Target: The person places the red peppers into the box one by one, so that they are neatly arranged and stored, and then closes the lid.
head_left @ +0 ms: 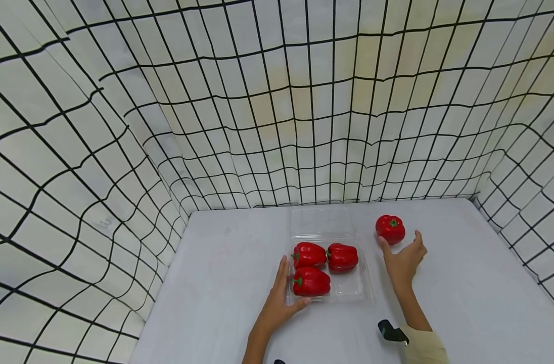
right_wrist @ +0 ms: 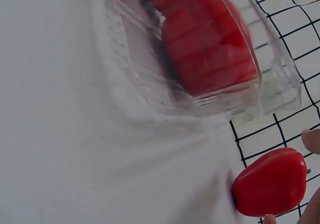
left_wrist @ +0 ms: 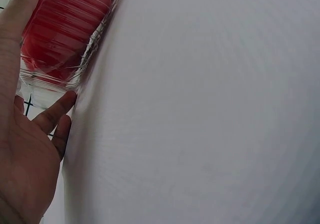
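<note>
A clear plastic clamshell box (head_left: 350, 292) lies with its lid (head_left: 320, 222) folded back, holding three red bell peppers: one at back left (head_left: 310, 254), one at back right (head_left: 343, 258), one at front left (head_left: 311, 282). The front right part of the box holds no pepper. My left hand (head_left: 274, 306) rests along the box's left side, fingers extended and thumb at the front corner. Right of the box, a single red bell pepper (head_left: 389, 229) stands on the table, green stem showing. Around its near side my right hand (head_left: 402, 264) spreads thumb and fingers, thumb right at the pepper.
A white-covered table (head_left: 213, 298) carries everything. Behind it and on both sides rise white walls (head_left: 268, 146) hung with black netting. The raised lid reaches close to the table's back edge.
</note>
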The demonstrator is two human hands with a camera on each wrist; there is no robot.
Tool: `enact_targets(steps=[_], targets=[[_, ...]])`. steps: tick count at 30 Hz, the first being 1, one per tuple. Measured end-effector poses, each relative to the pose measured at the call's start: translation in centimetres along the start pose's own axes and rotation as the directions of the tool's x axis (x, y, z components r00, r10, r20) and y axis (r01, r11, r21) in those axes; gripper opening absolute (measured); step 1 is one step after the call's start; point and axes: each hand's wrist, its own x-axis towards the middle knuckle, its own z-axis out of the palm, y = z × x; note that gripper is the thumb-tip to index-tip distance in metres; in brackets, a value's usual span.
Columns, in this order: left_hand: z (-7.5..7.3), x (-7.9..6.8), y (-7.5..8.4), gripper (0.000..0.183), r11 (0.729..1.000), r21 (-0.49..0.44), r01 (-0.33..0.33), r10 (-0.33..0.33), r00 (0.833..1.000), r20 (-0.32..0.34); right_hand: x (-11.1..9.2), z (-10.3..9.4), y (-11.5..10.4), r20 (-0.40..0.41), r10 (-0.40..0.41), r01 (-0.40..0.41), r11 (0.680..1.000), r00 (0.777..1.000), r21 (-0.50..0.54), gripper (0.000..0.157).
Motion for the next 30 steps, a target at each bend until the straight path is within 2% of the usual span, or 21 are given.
enact_targets(steps=[6, 11, 19, 30], targets=[[0.0, 0.1, 0.1, 0.11, 1.0, 0.005, 0.008, -0.008, 1.0, -0.004, 1.9, 0.3, 0.4, 0.11, 0.065, -0.061, 0.997, 0.992, -0.04, 0.099], [0.1, 0.1, 0.1, 0.11, 1.0, -0.009, -0.003, 0.003, 1.0, 0.006, 2.8, 0.4, 1.1, 0.149, 0.097, -0.092, 0.995, 0.984, -0.041, 0.096], [0.0, 0.2, 0.1, 0.108, 1.0, -0.003, -0.004, 0.004, 1.0, 0.0, 3.2, 0.8, 1.6, 0.138, 0.044, -0.04, 0.999, 0.989, -0.032, 0.084], [0.0, 0.1, 0.1, 0.108, 1.0, 0.002, 0.011, -0.011, 1.0, 0.008, 2.2, 0.6, 0.9, 0.091, 0.01, -0.018, 0.995, 0.996, 0.094, 0.082]])
